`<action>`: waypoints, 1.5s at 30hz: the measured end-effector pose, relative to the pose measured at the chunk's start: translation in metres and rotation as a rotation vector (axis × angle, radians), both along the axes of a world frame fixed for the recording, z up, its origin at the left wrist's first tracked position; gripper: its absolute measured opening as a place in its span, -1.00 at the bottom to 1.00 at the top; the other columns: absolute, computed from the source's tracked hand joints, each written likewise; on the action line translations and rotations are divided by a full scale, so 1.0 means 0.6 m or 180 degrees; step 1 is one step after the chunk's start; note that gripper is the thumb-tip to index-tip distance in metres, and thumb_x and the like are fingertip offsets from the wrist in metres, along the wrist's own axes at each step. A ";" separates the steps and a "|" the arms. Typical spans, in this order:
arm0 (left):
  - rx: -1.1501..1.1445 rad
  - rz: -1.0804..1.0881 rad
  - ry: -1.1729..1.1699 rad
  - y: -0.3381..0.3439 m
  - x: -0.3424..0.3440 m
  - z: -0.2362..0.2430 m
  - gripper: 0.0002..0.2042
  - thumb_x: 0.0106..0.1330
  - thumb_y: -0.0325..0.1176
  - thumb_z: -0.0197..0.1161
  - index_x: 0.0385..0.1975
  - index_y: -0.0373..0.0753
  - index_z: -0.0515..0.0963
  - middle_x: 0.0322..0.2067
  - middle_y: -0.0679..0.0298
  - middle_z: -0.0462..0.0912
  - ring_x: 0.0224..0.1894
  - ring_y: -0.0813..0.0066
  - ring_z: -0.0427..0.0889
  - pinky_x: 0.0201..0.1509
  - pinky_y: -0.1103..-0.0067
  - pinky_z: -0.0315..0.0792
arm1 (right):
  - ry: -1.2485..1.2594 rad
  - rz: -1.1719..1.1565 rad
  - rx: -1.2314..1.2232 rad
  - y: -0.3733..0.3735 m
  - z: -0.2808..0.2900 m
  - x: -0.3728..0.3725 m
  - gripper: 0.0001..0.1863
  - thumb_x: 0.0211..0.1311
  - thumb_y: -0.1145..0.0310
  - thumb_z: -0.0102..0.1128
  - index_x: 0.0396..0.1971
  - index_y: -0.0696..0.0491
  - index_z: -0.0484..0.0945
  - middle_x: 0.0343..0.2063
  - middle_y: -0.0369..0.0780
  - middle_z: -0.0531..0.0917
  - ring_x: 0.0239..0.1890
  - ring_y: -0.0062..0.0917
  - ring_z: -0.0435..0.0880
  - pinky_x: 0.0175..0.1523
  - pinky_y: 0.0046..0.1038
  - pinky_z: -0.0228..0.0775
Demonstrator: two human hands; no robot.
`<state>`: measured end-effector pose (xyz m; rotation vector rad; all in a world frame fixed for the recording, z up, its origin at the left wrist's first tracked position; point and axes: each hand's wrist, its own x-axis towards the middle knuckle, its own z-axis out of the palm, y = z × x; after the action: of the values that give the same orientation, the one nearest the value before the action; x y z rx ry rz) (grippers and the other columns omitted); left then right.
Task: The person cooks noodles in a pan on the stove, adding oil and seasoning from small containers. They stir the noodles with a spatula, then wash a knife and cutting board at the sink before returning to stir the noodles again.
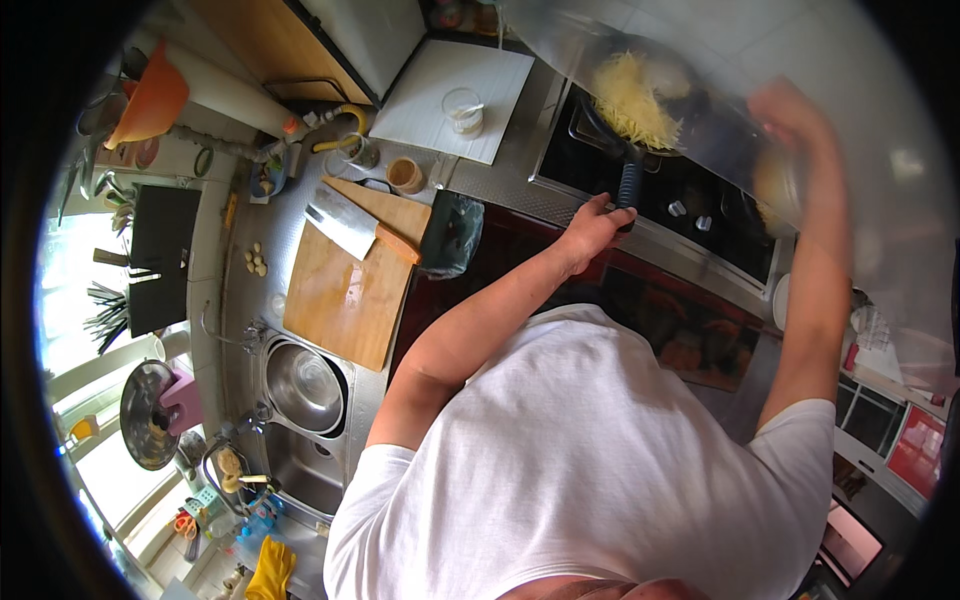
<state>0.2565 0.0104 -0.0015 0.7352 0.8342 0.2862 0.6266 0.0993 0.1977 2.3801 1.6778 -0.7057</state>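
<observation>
My left hand (597, 222) is closed around the dark handle (628, 183) of a black pan (650, 75) on the stove (690, 205). The pan holds a heap of pale yellow shreds (630, 100). My right hand (790, 112) is raised over the right side of the stove, blurred behind a translucent hood panel (860, 150). A yellowish round thing (773, 182) shows just under its wrist. Whether the hand holds it cannot be made out.
Left of the stove a wooden cutting board (345, 290) carries a cleaver (345, 225), beside a dark bag (452, 235) and a small cup (406, 175). A glass jar (463, 110) stands on a white board (440, 70). A steel bowl (303, 388) sits in the sink.
</observation>
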 end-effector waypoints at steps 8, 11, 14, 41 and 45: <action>0.0057 -0.0069 0.0010 0.006 -0.003 0.013 -0.08 0.38 -0.14 0.35 0.55 -0.40 -0.08 0.27 -0.05 0.47 0.07 0.20 0.68 0.20 0.35 0.51 | 0.0293 -0.0343 0.0468 0.055 -0.085 -0.052 -0.84 0.18 0.38 0.17 -0.45 0.12 0.68 -0.66 -0.15 0.62 -0.70 -0.44 0.55 -0.58 -0.30 0.37; 0.0052 -0.0057 -0.0001 0.003 -0.005 0.011 -0.08 0.38 -0.15 0.35 0.55 -0.41 -0.09 0.27 -0.06 0.48 0.11 0.20 0.66 0.21 0.36 0.50 | 0.0022 0.0546 0.0629 0.040 -0.087 -0.058 -0.84 0.24 0.35 0.24 -0.32 0.10 0.70 -0.56 -0.09 0.68 -0.51 -0.29 0.70 -0.40 -0.24 0.51; 0.0097 -0.0087 -0.0019 -0.002 -0.008 0.009 -0.07 0.37 -0.16 0.36 0.55 -0.42 -0.09 0.25 -0.04 0.50 0.13 0.20 0.65 0.21 0.36 0.50 | -0.0733 0.1303 0.1375 -0.061 -0.070 -0.105 -0.80 0.28 0.34 0.29 -0.17 0.09 0.70 -0.38 -0.02 0.73 -0.23 -0.15 0.75 -0.14 -0.17 0.58; 0.0211 -0.0200 -0.0041 0.003 -0.011 0.011 -0.04 0.33 -0.18 0.40 0.54 -0.45 -0.10 0.16 0.01 0.57 0.09 0.29 0.63 0.19 0.38 0.49 | -0.0430 -0.0217 0.1084 -0.174 -0.101 -0.166 -0.62 0.34 0.32 0.24 0.12 0.02 0.66 -0.02 0.00 0.73 0.08 -0.08 0.69 0.21 -0.14 0.52; 0.0183 -0.0217 -0.0067 -0.001 -0.004 0.012 -0.04 0.33 -0.17 0.39 0.55 -0.45 -0.10 0.17 0.01 0.56 0.10 0.28 0.63 0.20 0.37 0.49 | -0.0249 0.0228 0.1534 -0.068 -0.174 -0.019 -0.59 0.36 0.23 0.27 0.15 0.03 0.64 0.00 -0.02 0.73 0.11 -0.14 0.69 0.21 -0.21 0.50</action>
<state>0.2542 0.0100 0.0055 0.8114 0.7820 0.2573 0.6151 0.0582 0.0935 2.5819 2.0754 -0.2044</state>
